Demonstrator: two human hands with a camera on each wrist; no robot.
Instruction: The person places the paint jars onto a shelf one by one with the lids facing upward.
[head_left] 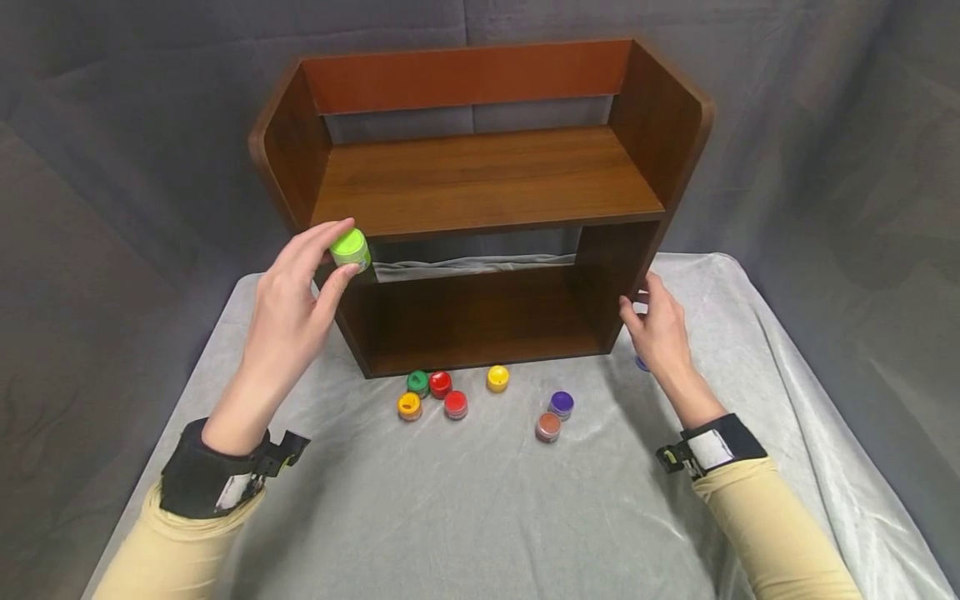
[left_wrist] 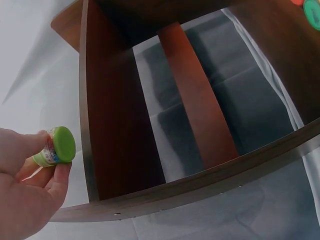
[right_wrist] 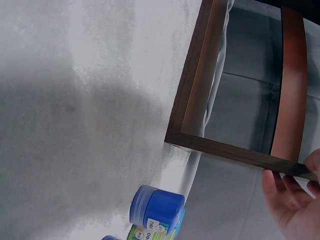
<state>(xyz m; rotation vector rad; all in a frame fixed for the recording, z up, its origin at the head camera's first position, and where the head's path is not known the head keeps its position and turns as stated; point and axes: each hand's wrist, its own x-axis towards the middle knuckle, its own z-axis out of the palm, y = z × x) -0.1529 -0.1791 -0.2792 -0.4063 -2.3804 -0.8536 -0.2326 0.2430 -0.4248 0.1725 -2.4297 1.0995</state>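
My left hand [head_left: 288,304] pinches a small lime-green paint jar [head_left: 351,248] between thumb and fingers. It holds the jar in the air by the left side of a brown wooden shelf [head_left: 487,179]. The left wrist view shows the green lid [left_wrist: 64,144] turned toward the shelf's side panel [left_wrist: 107,110], apart from it. At the opposite end, my right hand [head_left: 660,329] grips the edge of the right side panel [head_left: 615,275]. In the right wrist view the thumb and the fingers [right_wrist: 272,187] lie on opposite faces of that panel.
Before the shelf, several paint jars stand on the grey cloth [head_left: 420,508]: green [head_left: 418,383], orange [head_left: 409,406], two red [head_left: 456,405], yellow [head_left: 497,378], purple [head_left: 561,405] and brown [head_left: 548,427]. Blue jars [right_wrist: 165,207] lie outside the right panel.
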